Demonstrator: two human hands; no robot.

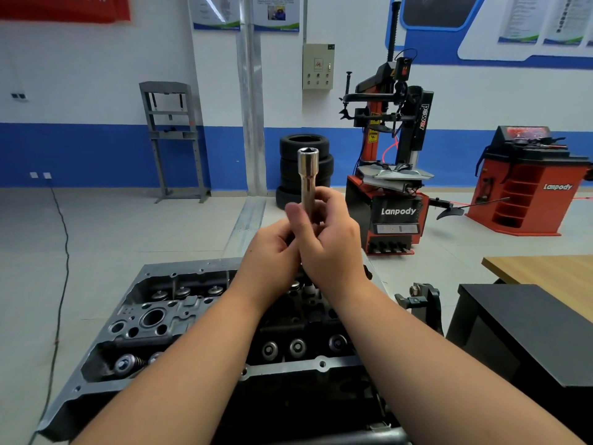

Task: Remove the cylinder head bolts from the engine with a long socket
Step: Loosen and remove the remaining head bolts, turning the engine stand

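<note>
A long chrome socket (pixel 307 175) stands upright in front of me, its open hex end pointing up. My left hand (pixel 272 252) grips its lower part, thumb against the shaft. My right hand (pixel 333 242) wraps round the same lower part from the right, fingers curled over it. Both hands hover above the grey cylinder head (pixel 150 319) of the engine, which lies below with valve springs and round holes showing. My forearms hide much of the head's middle, and I cannot make out any head bolts.
A black engine stand bracket (pixel 420 300) sits right of the head. A black cabinet (pixel 519 329) and a wooden tabletop (pixel 545 271) stand at the right. On the floor behind are stacked tyres (pixel 305 146), a tyre changer (pixel 394 207) and a red wheel balancer (pixel 532 187).
</note>
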